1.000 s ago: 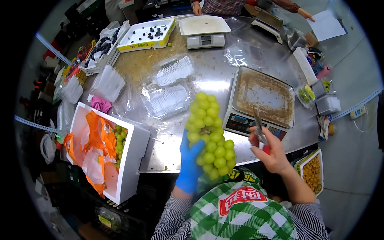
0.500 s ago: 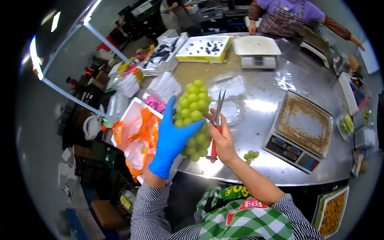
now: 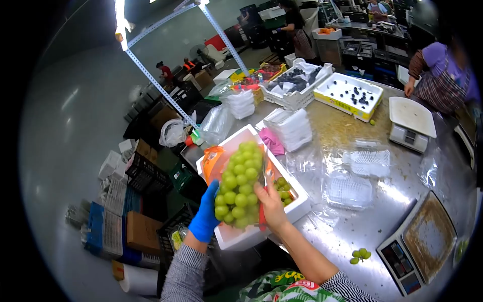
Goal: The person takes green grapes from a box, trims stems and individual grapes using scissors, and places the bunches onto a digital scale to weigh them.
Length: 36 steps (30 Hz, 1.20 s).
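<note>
Steel table (image 3: pixel 342 231) bears, at four o'clock, an already separated sprig (image 3: pixel 360 255); left hand (image 3: pixel 205 216) and right hand (image 3: pixel 274 209) clasp the grape bunch (image 3: pixel 239 189); boxed grapes (image 3: pixel 284 189) remain.

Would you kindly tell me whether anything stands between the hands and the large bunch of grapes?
The left hand meets the bunch of grapes with only its blue glove between; a red-handled tool shows between the right hand and the bunch.
</note>
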Each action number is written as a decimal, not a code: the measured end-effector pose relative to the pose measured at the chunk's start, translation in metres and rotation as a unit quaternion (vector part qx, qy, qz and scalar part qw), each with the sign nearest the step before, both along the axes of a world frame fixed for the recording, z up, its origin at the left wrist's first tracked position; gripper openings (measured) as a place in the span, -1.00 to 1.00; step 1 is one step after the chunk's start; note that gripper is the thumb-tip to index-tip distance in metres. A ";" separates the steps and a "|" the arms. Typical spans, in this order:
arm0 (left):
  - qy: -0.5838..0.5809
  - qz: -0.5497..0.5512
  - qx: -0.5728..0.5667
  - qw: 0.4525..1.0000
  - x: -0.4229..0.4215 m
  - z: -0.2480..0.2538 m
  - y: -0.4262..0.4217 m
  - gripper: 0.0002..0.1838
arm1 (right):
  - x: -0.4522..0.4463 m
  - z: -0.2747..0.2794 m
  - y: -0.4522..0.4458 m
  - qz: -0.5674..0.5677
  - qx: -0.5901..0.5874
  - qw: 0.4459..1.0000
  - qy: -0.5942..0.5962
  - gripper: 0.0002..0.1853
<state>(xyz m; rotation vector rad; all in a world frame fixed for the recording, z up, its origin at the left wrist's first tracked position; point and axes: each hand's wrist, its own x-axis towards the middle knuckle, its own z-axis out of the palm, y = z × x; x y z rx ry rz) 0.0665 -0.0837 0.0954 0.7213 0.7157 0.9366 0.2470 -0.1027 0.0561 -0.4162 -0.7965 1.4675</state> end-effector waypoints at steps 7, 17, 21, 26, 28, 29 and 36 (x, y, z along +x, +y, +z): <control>-0.394 0.036 -0.017 0.918 -0.037 -0.159 0.006 -0.23 | -0.016 -0.035 0.026 -0.002 0.030 0.943 -0.332 -0.41; -0.371 0.031 -0.096 0.923 0.024 -0.178 0.004 -0.19 | 0.066 -0.020 -0.024 -0.034 -0.180 0.964 -0.193 -0.44; -0.421 -0.025 -0.103 0.901 0.051 -0.171 0.001 -0.19 | 0.082 -0.033 -0.053 -0.109 -0.194 0.955 -0.196 -0.51; -0.425 -0.069 -0.065 0.900 0.102 -0.152 -0.009 -0.16 | 0.099 -0.023 -0.086 -0.196 -0.137 0.926 -0.292 -0.57; -0.418 -0.101 -0.046 0.901 0.124 -0.140 -0.017 -0.19 | 0.107 -0.022 -0.100 -0.230 -0.111 0.908 -0.333 -0.57; -0.413 -0.110 -0.040 0.903 0.134 -0.135 -0.022 -0.20 | 0.111 -0.020 -0.106 -0.238 -0.116 0.908 -0.326 -0.55; -0.363 -0.102 0.032 0.926 0.172 -0.125 -0.054 -0.28 | 0.134 -0.014 -0.144 -0.262 0.004 0.859 -0.439 -0.49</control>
